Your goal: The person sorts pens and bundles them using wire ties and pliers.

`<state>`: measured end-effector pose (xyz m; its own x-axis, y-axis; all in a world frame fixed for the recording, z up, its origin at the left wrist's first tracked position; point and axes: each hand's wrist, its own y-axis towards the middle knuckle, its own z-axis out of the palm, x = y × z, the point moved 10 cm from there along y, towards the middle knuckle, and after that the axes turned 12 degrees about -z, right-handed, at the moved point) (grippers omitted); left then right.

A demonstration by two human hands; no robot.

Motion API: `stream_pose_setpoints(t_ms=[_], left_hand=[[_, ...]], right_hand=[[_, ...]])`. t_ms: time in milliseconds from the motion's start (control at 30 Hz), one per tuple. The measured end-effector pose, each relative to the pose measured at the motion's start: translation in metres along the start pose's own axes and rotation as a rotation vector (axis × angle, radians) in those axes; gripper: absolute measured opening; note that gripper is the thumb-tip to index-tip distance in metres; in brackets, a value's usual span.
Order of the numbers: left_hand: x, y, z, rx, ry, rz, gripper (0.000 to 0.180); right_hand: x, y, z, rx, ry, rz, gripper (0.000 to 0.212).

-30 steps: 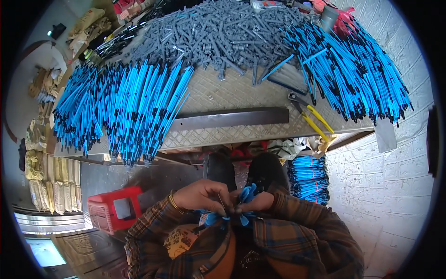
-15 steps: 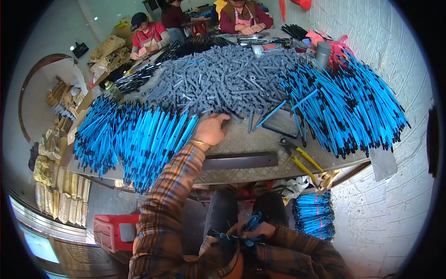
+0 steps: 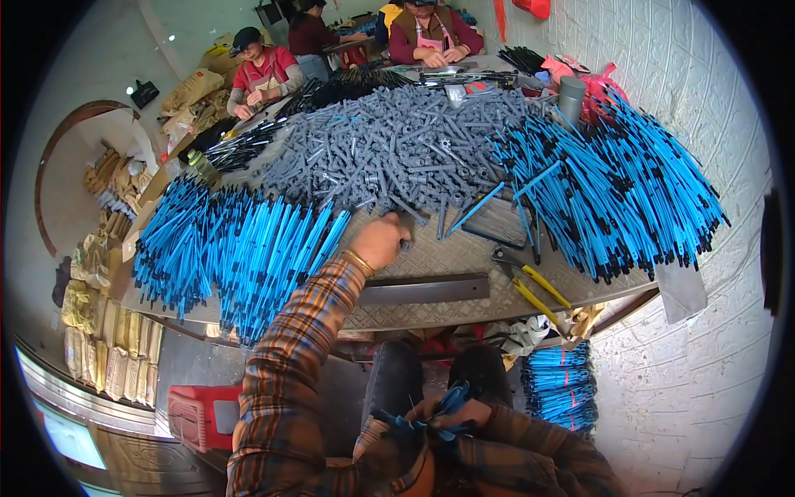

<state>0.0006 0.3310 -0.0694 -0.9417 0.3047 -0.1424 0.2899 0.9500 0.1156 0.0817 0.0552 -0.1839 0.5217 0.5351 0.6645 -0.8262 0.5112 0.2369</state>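
My left hand [image 3: 379, 241] reaches over the table edge, just in front of a heap of grey plastic tube-like parts [image 3: 373, 149]. Its fingers are closed around a small grey plastic part [image 3: 406, 242], mostly hidden by them. Low over my lap, my right hand [image 3: 465, 414] is wrapped round a bunch of blue strips [image 3: 451, 399], seen nearly end-on with thin dark tips. To the left of my left hand lies a pile of blue rods with black ends [image 3: 265, 253]. Another large pile of blue rods [image 3: 613, 190] fans out at the right.
A dark metal bar [image 3: 426, 289] lies along the near table edge. Yellow-handled pliers [image 3: 534, 286] rest beside a shallow dark tray [image 3: 497, 222]. A grey cylinder [image 3: 570, 99] stands behind the right pile. Under the table are bundled blue rods [image 3: 559, 385]. Co-workers sit across the table.
My left hand has drawn back slightly from the grey heap toward me, with a grey part now showing at its fingers. My right hand stays over my lap with the blue strips.
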Motion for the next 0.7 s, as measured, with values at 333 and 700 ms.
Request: stream_pose_setpoints(t_ms=[333,700], left_hand=[[-0.010,-0.120,-0.027,0.137,-0.959,-0.314,0.020],[-0.013,-0.246,0.061,0.673,-1.274,-0.456,0.023]], right_hand=[[-0.007,0.014,-0.001,-0.029,-0.075,-0.045,0.014],[-0.036,0.037,0.002,-0.077,-0.168,0.134,0.014]])
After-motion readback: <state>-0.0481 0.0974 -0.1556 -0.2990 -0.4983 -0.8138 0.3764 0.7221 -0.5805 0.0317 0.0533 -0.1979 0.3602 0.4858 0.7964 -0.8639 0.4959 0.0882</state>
